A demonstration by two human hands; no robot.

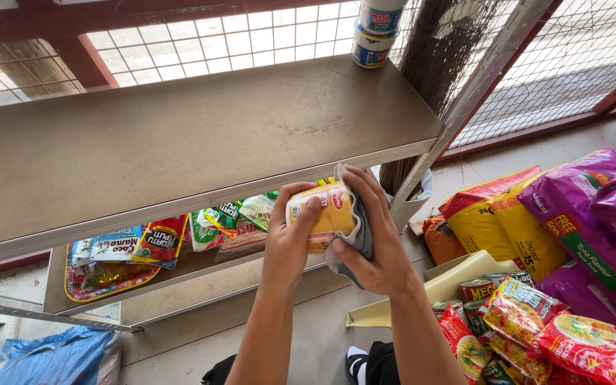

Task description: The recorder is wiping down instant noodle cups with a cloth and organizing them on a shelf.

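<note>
Fingers (306,207) of the left hand (290,239) curl over the near end of a small yellow can (320,214), clamped on it with the thumb reaching across its label, while the right hand (372,242) closes from the other side — its fingers pressing a grey cloth (359,228) against the can's far side and top edge. The can lies between the two palms, its long axis running roughly left to right and tipped slightly up toward the right, so the cloth wraps its right end and the left hand covers its left end. Both hands touch it; neither is plainly the nearer. All this is held in the air just in front of the front edge of a bare metal shelf (201,135), above a lower shelf where flat sauce and seasoning sachets (137,246) lie. At the upper shelf's back corner two white tubs (373,32) stand stacked. To the right, on the floor, sit more cans (475,289), red noodle packets (536,328), and big yellow and purple bags (579,207).
</note>
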